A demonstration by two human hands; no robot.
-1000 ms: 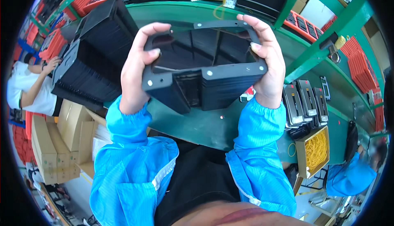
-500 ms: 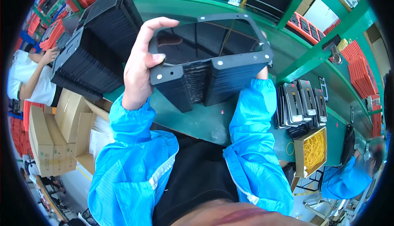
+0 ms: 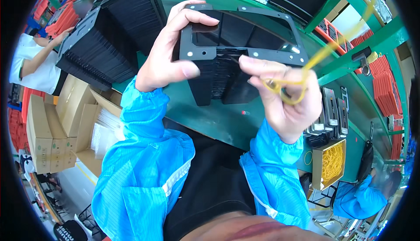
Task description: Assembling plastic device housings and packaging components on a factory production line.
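Note:
A tall stack of black frame-shaped trays (image 3: 205, 54) is in front of me, a glossy dark panel (image 3: 236, 33) set in its top and a recess in its near side. My left hand (image 3: 168, 53) grips its left end, fingers bent over the top edge and thumb in front. My right hand (image 3: 288, 92) is closed near the recess, with a yellow band or cord (image 3: 302, 83) looped about its fingers. One blurred end of it runs to the upper right. Thumb and forefinger pinch by a thin dark piece at the recess, too small to name.
More black tray stacks (image 3: 94, 44) stand at left, above open cardboard boxes (image 3: 85, 129). At right are dark flat devices (image 3: 334, 112), a box of yellow rubber bands (image 3: 334, 164) and a green post (image 3: 345, 66). Co-workers sit at left (image 3: 37, 66) and right (image 3: 361, 197).
My right hand has come from the stack's far right side to its near side, with the yellow band or cord. My left thumb has come off the top frame.

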